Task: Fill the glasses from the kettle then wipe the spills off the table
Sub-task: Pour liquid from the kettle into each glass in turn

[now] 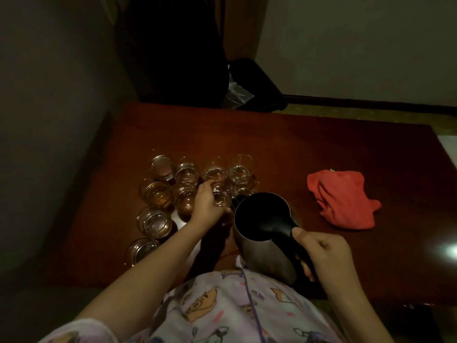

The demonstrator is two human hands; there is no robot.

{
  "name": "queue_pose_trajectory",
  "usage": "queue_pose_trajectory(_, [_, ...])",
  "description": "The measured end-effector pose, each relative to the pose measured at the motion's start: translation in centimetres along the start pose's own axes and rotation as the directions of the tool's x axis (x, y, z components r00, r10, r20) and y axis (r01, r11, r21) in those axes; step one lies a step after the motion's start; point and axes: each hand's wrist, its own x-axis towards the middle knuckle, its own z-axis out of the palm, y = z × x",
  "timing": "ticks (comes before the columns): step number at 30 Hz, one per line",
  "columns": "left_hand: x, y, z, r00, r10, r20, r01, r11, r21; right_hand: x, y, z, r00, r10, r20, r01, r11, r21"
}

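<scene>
No writing is legible anywhere. Glasses (158, 194) cluster left on the dim counter (284, 149). The left hand (210, 204) holds one glass (220, 195), partly hiding it. The right hand (324, 253) has its grip around the kettle (264, 231) handle; the red cloth (343, 199) lies right.

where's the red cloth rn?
Head view: the red cloth lies crumpled on the table, on the person's right, beyond the kettle and clear of the glasses.
</scene>
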Motion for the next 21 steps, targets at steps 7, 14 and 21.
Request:
queue_pose_trajectory(7, [-0.6, -0.3, 0.3, 0.997, 0.079, -0.002, -0.078, 0.988, 0.135, 0.1, 0.1, 0.0, 1.000, 0.016, -0.007, -0.016, 1.000, -0.008])
queue_pose_trajectory(14, [-0.3, -0.1, -0.6, 0.991, 0.088, -0.102, -0.053, 0.951, 0.306, 0.3, 0.3, 0.1, 0.999, 0.042, -0.006, -0.042, 0.999, 0.007])
queue_pose_trajectory(21, [3.5, 0.8, -2.9, 0.968, 0.203, -0.149, -0.154, 0.944, 0.290, 0.6, 0.2, 0.3, 0.999, 0.042, 0.016, -0.041, 0.999, -0.016])
